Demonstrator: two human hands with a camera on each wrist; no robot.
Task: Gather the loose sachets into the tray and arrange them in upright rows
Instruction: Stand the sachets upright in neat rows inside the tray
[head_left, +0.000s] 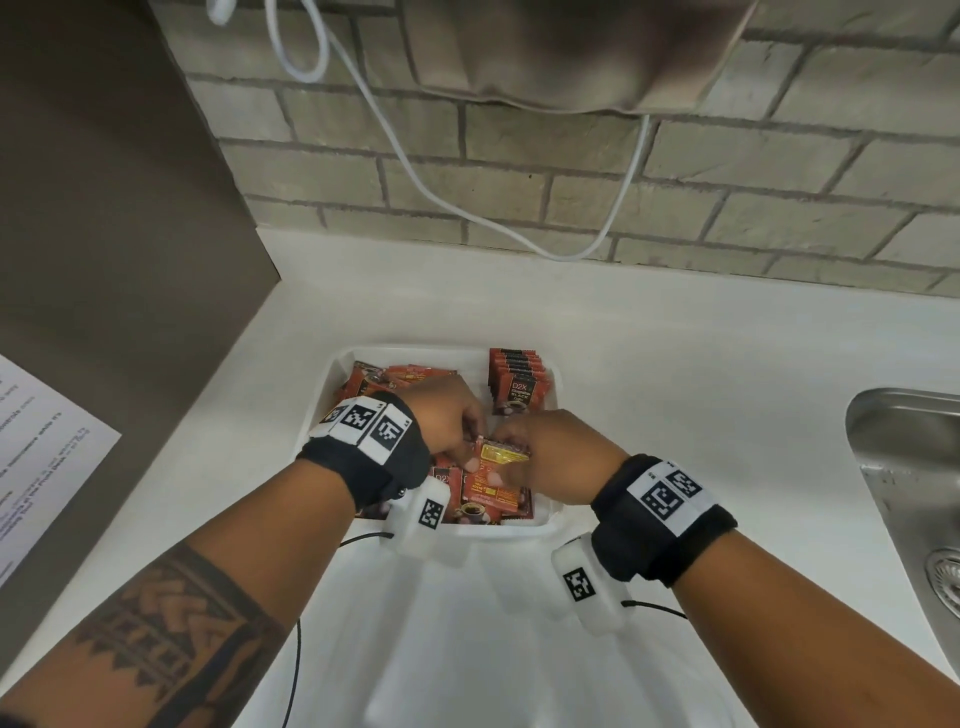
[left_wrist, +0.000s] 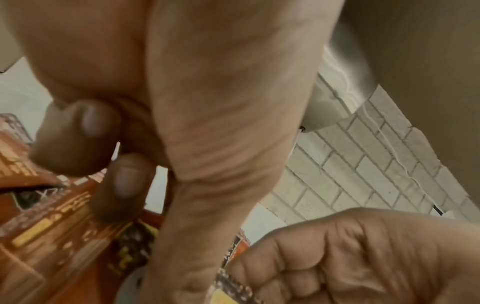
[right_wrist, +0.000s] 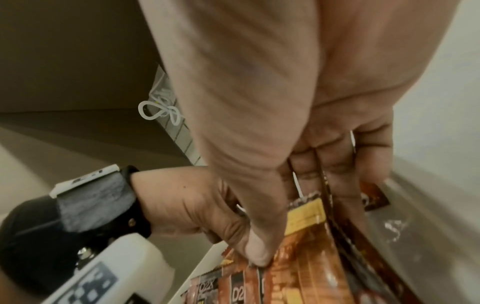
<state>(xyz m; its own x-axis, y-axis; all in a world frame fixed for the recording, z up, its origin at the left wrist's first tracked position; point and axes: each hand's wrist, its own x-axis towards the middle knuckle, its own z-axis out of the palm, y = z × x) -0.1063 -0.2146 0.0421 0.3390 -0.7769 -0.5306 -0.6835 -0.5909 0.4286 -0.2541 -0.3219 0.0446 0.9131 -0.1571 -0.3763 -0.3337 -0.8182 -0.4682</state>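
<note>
Both hands, left hand (head_left: 451, 415) and right hand (head_left: 540, 447), pinch a small bundle of sachets (head_left: 493, 480) over the tray (head_left: 540, 522), long axis toward the person, upright row (head_left: 518, 382) beyond.

The head view is bright and mostly sharp. Soft light falls from above, and pale shadows of the arms lie on the white counter (head_left: 675, 338) on the near side of the grip. The brick wall (head_left: 571, 171) far behind the grip bends at the edges. Both wrist views are dimmer, warm-coloured and blurry, with skin close to the lens out of focus.
</note>
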